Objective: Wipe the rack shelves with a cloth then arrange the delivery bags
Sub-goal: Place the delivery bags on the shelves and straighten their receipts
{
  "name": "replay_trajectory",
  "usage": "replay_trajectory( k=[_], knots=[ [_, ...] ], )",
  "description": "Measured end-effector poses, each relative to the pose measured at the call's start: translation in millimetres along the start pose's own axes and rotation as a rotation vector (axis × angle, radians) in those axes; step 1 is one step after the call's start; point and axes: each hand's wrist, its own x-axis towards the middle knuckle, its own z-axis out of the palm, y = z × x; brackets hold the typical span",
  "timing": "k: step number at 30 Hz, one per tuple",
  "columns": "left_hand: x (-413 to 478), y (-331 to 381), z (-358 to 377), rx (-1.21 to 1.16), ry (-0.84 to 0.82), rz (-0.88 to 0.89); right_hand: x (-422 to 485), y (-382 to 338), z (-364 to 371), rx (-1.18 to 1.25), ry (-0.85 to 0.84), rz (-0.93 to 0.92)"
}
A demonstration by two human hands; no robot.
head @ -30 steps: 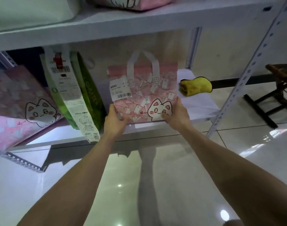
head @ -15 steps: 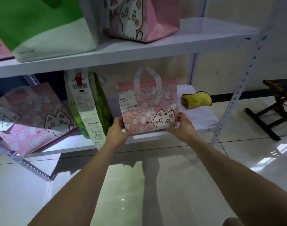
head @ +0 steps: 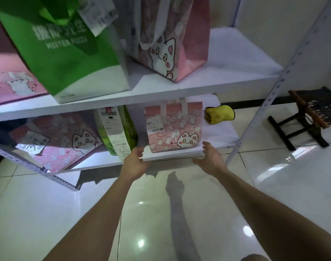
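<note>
Two empty hands, left hand and right hand, close before pink cat bag, fingers loosely spread. Probably light, soft-walled; better to take by both bottom corners.

We see our left hand and right hand empty, fingers loose, just before the upright pink cat bag on the lower shelf, a yellow cloth beside it.

Lower shelf bears upright pink bag, green bag, yellow cloth.
</note>
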Motion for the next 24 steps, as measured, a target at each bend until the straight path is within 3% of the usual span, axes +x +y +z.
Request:
replay_trajectory(
  k=[16,24],
  knots=[
    [-149,199,-235,0.029,-0.021,-0.023,-152,-235,-188,0.028,-0.106,-0.068],
    [-182,279,-350,0.024,0.016,0.069,-186,-364,-273,0.067,-0.025,-0.183]
  ],
)
